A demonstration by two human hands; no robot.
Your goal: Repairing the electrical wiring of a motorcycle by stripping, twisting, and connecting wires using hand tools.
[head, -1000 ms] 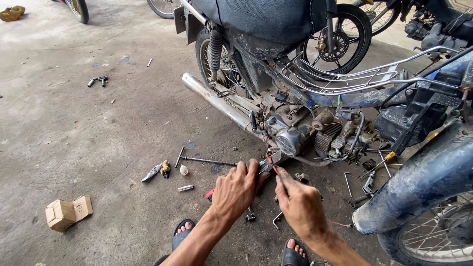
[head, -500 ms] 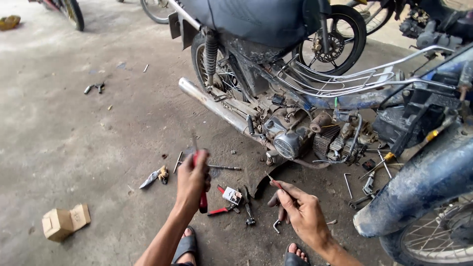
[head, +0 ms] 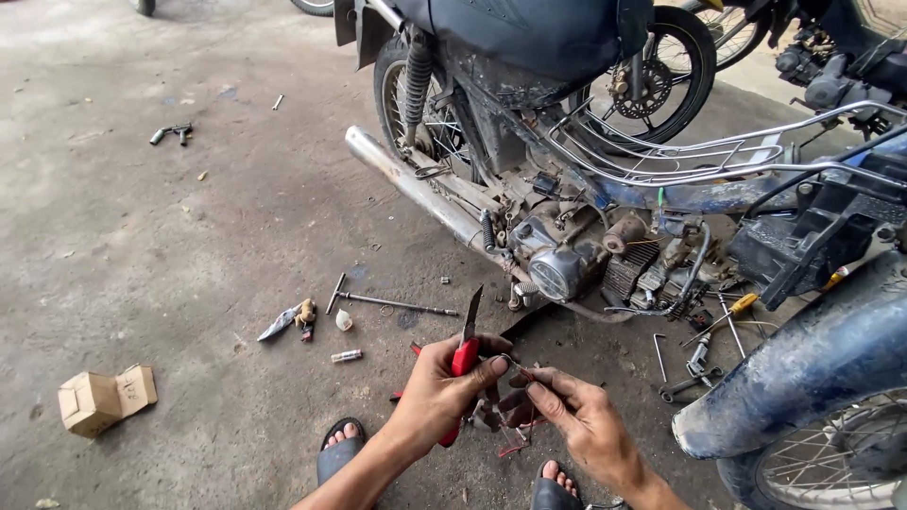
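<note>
Your left hand (head: 436, 392) is closed around red-handled pliers (head: 464, 357); the dark jaws point up, a little tilted to the right. Your right hand (head: 578, 420) pinches a small thin metal piece (head: 518, 366) just beside the pliers, low above the concrete floor.

Beside the dull, grimy metal engine (head: 557, 269): red glossy plastic-handled pliers (head: 463, 364) with matt steel jaws, a matt cardboard box (head: 99, 399), rough grey concrete floor (head: 170, 246).
</note>
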